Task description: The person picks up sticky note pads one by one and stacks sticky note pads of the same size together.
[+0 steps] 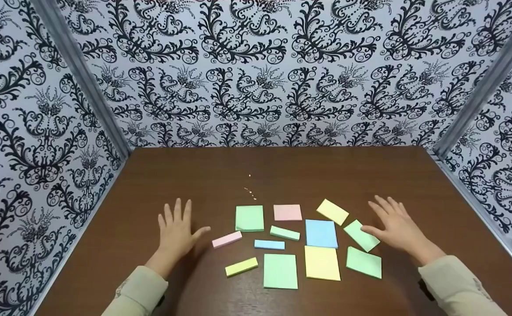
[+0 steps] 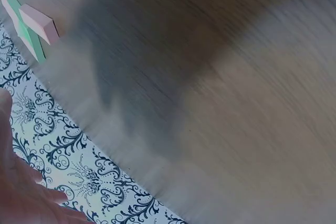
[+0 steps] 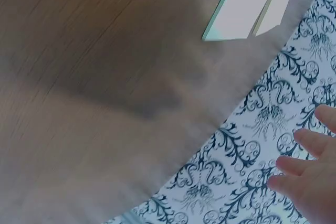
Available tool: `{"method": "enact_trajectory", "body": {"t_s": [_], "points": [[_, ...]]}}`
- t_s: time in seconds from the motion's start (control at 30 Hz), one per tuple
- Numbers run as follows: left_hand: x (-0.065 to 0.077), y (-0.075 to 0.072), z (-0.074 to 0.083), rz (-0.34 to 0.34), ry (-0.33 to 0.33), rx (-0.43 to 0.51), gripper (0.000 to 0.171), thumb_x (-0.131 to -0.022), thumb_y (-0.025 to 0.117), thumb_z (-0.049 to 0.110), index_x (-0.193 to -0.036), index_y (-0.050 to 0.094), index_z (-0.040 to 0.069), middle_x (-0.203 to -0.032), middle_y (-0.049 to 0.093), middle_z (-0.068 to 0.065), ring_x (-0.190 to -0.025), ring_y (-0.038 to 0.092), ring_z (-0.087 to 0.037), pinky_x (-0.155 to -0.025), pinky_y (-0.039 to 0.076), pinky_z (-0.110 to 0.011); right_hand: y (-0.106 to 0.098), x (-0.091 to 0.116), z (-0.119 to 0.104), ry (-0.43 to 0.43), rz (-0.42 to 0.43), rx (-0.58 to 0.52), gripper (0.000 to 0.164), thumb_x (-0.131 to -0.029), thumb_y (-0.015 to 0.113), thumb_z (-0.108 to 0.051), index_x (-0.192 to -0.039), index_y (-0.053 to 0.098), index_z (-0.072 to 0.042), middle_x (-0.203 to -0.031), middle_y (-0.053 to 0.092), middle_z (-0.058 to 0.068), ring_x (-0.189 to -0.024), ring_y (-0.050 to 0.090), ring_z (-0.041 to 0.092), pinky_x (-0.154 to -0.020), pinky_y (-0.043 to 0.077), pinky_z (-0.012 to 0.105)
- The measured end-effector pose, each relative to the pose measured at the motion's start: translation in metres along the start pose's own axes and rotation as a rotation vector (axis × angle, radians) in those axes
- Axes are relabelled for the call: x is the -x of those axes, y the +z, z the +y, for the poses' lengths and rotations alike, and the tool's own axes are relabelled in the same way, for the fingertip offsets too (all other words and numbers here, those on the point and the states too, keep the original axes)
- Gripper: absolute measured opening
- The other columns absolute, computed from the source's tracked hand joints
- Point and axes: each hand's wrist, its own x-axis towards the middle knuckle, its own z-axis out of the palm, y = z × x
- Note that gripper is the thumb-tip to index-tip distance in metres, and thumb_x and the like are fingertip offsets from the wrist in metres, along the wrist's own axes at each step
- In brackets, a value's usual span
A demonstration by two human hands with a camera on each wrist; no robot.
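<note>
My left hand (image 1: 178,230) is spread over the left of the brown table, fingers straight and holding nothing. Its thumb points toward a narrow pink sticky-note pad (image 1: 227,239). On the other side my right hand (image 1: 396,226) is spread too, its thumb overlapping a green rectangular pad (image 1: 360,236) in the head view. Between the hands lie a blue square pad (image 1: 321,233), a yellow square pad (image 1: 322,263), green square pads (image 1: 280,271), a pink rectangular pad (image 1: 287,212) and narrow blue (image 1: 269,245), green (image 1: 285,233) and yellow strips (image 1: 241,267).
A tilted yellow pad (image 1: 333,212) lies at the back right, and another green pad (image 1: 364,263) at the front right. Small pale crumbs (image 1: 250,192) dot the table (image 1: 185,171) behind the pads. Patterned walls (image 1: 256,87) with grey corner posts enclose the back and sides.
</note>
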Motion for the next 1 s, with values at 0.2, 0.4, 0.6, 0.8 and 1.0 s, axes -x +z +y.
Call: {"method": "enact_trajectory", "body": {"t_s": [0.2, 0.4, 0.6, 0.8, 1.0], "points": [[-0.004, 0.004, 0.009, 0.0, 0.022, -0.001, 0.085, -0.082, 0.059, 0.049, -0.142, 0.024, 0.0, -0.145, 0.022, -0.029, -0.131, 0.011, -0.053, -0.102, 0.012, -0.063, 0.013, -0.006, -0.014, -0.101, -0.004, 0.026, 0.065, -0.082, 0.065, -0.036, -0.127, 0.047, 0.007, -0.133, 0.043, 0.025, -0.125, 0.033, 0.045, -0.103, 0.017, 0.058], [-0.01, 0.006, 0.023, 0.015, 0.076, 0.018, 0.077, -0.083, 0.062, 0.042, -0.139, 0.031, 0.0, -0.141, 0.03, -0.028, -0.129, 0.02, -0.052, -0.102, 0.017, -0.061, 0.025, -0.016, -0.032, -0.135, -0.051, 0.012, 0.057, -0.082, 0.066, -0.023, -0.126, 0.048, 0.007, -0.131, 0.045, 0.024, -0.124, 0.037, 0.043, -0.104, 0.019, 0.056], [-0.01, 0.018, 0.047, 0.128, 0.257, 0.028, 0.051, -0.079, 0.07, 0.026, -0.119, 0.053, 0.0, -0.115, 0.056, -0.022, -0.107, 0.051, -0.042, -0.09, 0.039, -0.052, 0.044, -0.032, -0.061, -0.233, -0.076, 0.02, 0.046, -0.082, 0.065, -0.019, -0.119, 0.054, 0.006, -0.119, 0.055, 0.022, -0.116, 0.046, 0.039, -0.101, 0.027, 0.054], [-0.01, 0.034, 0.082, 0.157, 0.5, 0.052, 0.019, -0.071, 0.076, 0.016, -0.083, 0.066, 0.006, -0.075, 0.061, -0.005, -0.069, 0.058, -0.024, -0.061, 0.046, -0.037, 0.058, -0.052, -0.09, -0.32, -0.037, 0.068, 0.034, -0.08, 0.067, -0.015, -0.109, 0.061, 0.003, -0.107, 0.063, 0.016, -0.105, 0.055, 0.032, -0.098, 0.033, 0.051], [-0.011, 0.041, 0.103, 0.029, 0.563, -0.016, 0.009, -0.071, 0.072, 0.013, -0.072, 0.064, 0.01, -0.065, 0.055, -0.001, -0.061, 0.055, -0.019, -0.054, 0.042, -0.032, 0.067, -0.059, -0.106, -0.327, -0.101, 0.06, 0.028, -0.081, 0.066, -0.012, -0.105, 0.064, 0.002, -0.102, 0.063, 0.014, -0.097, 0.059, 0.029, -0.093, 0.04, 0.046]]}}
